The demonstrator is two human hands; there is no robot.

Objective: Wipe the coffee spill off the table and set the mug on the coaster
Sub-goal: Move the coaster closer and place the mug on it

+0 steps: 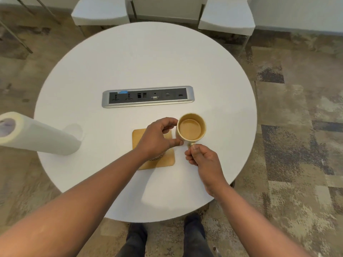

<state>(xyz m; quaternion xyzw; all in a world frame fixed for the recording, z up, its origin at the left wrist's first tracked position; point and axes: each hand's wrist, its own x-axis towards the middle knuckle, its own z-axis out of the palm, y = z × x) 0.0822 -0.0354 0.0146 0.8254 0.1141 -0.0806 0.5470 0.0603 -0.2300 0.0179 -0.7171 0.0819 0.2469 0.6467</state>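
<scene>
A cream mug (191, 129) full of milky coffee stands on the round white table (144, 58), just right of a square wooden coaster (165, 160). My right hand (202, 156) pinches the mug's handle at its near side. My left hand (157, 139) curves around the mug's left wall, thumb and fingers touching it, and covers most of the coaster. No coffee spill shows on the tabletop.
A tall paper towel roll (39, 134) stands at the table's left edge. A silver socket panel (148, 96) is set in the table's middle, behind the mug. Two white chairs (100, 12) stand beyond the far edge. My feet show below the near edge.
</scene>
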